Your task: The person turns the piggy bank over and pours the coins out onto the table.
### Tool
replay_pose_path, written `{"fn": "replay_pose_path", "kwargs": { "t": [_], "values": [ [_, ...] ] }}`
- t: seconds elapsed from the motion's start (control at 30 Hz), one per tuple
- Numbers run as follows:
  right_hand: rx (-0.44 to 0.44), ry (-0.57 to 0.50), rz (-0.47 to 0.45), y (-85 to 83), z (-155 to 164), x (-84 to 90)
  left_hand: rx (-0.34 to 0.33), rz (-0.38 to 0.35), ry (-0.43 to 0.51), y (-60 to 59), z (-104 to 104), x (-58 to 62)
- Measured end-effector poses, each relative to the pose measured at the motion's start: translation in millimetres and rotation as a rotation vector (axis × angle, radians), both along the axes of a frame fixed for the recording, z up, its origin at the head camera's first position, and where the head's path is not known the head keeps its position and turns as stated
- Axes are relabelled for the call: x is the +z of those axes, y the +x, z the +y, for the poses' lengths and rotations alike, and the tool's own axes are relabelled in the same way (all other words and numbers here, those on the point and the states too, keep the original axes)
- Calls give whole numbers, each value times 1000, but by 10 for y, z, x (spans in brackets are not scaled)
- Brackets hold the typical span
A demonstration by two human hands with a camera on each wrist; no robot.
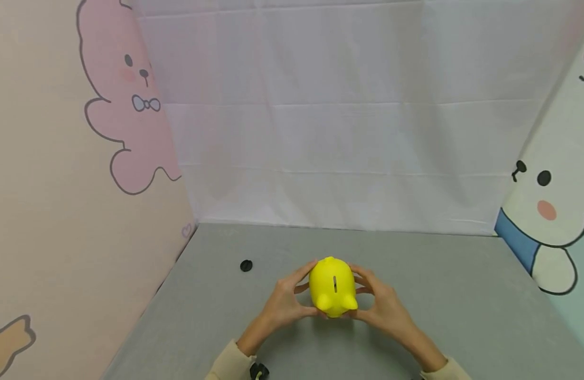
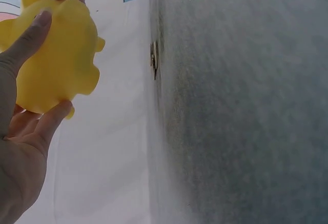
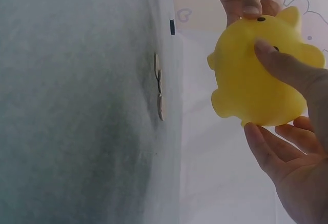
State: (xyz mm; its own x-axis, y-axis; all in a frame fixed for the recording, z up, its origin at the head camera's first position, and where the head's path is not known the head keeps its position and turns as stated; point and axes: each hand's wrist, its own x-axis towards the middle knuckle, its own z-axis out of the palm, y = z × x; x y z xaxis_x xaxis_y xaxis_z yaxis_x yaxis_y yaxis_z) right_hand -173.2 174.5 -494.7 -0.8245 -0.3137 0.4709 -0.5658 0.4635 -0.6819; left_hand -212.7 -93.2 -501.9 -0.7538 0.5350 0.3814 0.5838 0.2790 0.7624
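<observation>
Nearest the head cam: two cream sleeve cuffs at the bottom edge, w/ a small black object [image 1: 259, 370] between them, detail too small to tell.

Left hand [image 1: 284, 303] grips the yellow piggy bank [image 1: 333, 286] from its left side, fingers curled round the body, thumb on top. In the left wrist view the thumb [image 2: 26, 40] lies over the upper curve and a finger [image 2: 48, 124] hooks under the belly. Right hand [image 1: 382, 306] grips the opposite side the same way; right wrist view shows a finger [image 3: 287, 65] across the face near an eye dot and other fingers [image 3: 269, 149] cupped below. So both hands are closed round the bank, none free.

Bank is held up off the grey table [image 1: 462, 295], front-centre, coin slot up, ears toward the person. Wrist views show clear space between its stubby legs and the tabletop.

Directly under it, a few coins [image 3: 159, 88] lie flat on the table, overlapping or touching; hidden by the bank in the head view.

Further out: a black round plug [image 1: 246, 265] on the table, left of the bank, apart from the left hand.

Beyond: white cloth backdrop [image 1: 339, 121] at the rear, pink bunny panel [image 1: 125, 100] left, white bunny panel [image 1: 553, 195] right.
</observation>
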Motion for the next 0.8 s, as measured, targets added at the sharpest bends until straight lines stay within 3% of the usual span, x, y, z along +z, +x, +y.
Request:
{"fn": "replay_pose_path", "kwargs": {
  "t": [0.13, 0.37, 0.63, 0.8],
  "values": [
    [-3, 12, -51, 0, 25, 36, -20, -79, 20, -4, -19, 14],
    [-49, 12, -137, 5, 16, 95, -29, -281, 67, -5, -41, 26],
    [-139, -8, -370, -6, -45, 189, 61, -313, -1, -35, 17, 89],
    [-184, -34, -492, -37, -76, 238, 95, -403, 54, -60, 87, 117]
  ]
}}
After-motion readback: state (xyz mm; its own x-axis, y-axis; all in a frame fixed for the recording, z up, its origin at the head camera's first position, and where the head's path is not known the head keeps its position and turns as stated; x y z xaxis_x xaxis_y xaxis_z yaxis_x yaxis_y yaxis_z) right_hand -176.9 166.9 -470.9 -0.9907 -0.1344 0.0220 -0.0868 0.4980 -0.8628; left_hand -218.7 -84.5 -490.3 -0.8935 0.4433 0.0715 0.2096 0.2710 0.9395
